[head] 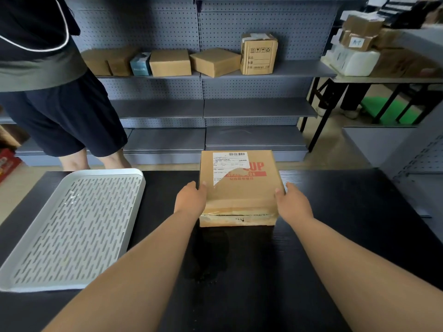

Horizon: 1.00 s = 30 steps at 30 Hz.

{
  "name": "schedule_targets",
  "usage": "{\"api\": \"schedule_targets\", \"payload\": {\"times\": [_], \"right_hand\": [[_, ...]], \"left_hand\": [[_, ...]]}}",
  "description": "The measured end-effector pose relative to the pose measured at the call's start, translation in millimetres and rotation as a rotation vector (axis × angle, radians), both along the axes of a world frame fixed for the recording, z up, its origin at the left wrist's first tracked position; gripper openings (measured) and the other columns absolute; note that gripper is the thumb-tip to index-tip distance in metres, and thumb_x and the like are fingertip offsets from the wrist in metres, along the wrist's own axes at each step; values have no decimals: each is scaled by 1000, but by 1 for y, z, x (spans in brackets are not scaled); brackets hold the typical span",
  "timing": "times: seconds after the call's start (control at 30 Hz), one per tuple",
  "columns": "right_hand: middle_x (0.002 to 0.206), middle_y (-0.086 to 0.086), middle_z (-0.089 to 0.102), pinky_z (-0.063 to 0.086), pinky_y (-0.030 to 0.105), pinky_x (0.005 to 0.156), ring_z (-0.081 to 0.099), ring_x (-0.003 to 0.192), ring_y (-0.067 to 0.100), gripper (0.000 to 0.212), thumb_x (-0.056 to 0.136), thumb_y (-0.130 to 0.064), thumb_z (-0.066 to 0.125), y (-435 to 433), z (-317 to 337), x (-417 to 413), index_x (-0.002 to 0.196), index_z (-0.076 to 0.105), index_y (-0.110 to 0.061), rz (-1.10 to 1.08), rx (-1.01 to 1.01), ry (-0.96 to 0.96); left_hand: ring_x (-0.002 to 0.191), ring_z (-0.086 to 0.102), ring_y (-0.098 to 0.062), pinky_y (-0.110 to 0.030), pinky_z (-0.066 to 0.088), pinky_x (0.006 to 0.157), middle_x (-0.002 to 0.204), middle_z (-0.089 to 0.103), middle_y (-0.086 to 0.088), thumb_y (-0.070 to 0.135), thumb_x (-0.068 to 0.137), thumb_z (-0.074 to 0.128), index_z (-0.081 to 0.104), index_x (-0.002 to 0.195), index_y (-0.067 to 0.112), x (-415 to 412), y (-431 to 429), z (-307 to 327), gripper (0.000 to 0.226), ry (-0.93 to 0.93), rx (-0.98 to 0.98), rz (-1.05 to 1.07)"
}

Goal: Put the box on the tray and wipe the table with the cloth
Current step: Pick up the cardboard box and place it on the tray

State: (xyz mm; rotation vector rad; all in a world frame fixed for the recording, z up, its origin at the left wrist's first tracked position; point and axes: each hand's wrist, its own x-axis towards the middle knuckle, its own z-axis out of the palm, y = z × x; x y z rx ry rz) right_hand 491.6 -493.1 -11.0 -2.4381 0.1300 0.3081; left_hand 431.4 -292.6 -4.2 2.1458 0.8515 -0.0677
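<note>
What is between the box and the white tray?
In the head view, the left hand grips the box on that side; past it, only bare black table reaches the tray.

In the middle of the frame a cardboard box (237, 188) is held between two hands. The left hand (190, 200) grips its left side and the right hand (293, 202) its right, thumbs on top. A white slotted tray (72, 226) lies lower left on the dark counter (335, 236), apart from the box. A person (48, 92) in dark shorts stands upper left, before grey shelves (259, 109) carrying parcels (170, 62).
</note>
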Motion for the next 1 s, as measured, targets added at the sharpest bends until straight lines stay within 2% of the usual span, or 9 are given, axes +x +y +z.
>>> {"api": "schedule_targets", "payload": {"times": [0.1,0.17,0.23,0.43,0.5,0.6,0.77,0.9,1.0], "right_hand": [[105,13,58,44,38,78,55,94,27,34,100,-29,31,2,-6,9,113,51,-5,-12,31,4],[93,8,55,40,34,69,51,82,21,32,100,-28,31,3,-8,12,102,53,-6,-17,55,9],[91,7,55,39,33,68,50,80,20,33,100,-28,31,3,-9,13,102,55,-6,-34,88,8],[94,6,60,46,35,73,54,84,21,33,101,-28,33,3,-11,15,105,59,-9,-103,212,11],[98,6,61,48,37,78,56,89,22,31,101,-28,33,4,-10,13,106,59,-11,-116,241,8],[99,4,61,47,35,74,55,89,21,30,101,-28,34,4,-7,11,109,59,-14,-136,284,-5],[103,4,61,50,38,78,56,93,22,28,101,-26,34,2,3,4,111,58,-16,-177,406,-6],[104,3,59,52,43,86,55,96,23,27,101,-24,32,-1,12,-6,114,55,-18,-181,478,-13],[105,2,59,48,42,87,54,97,22,29,100,-21,32,-6,22,-14,116,56,-19,-140,490,-60]], "left_hand": [[130,45,-27,-35,38,103,146,44,-11,30,102,31,37,144,7,7,1,-4,49,-3,-23,21],[112,54,-25,-34,43,90,130,56,-12,28,101,31,51,130,6,11,3,-7,42,-16,-35,23],[90,53,-20,-31,41,75,105,60,-9,26,101,31,58,107,6,13,4,-9,34,-38,-61,36],[67,46,-11,-32,42,72,76,49,3,26,101,33,48,73,17,16,3,-10,33,-69,-115,125],[66,45,-9,-32,43,73,74,48,3,27,101,33,48,73,17,14,3,-8,33,-71,-130,147],[66,45,-9,-27,42,64,74,49,3,28,101,34,52,82,13,11,2,-1,30,-71,-116,153],[68,47,-10,-29,44,72,76,51,2,27,100,36,56,99,10,6,1,14,26,-125,-90,187],[66,46,-10,-26,41,63,79,52,-2,25,99,36,57,105,5,-3,-3,26,30,-144,-84,181],[66,46,-8,-25,40,54,84,52,3,31,98,37,46,124,8,-15,-8,31,36,-143,-96,159]]}}
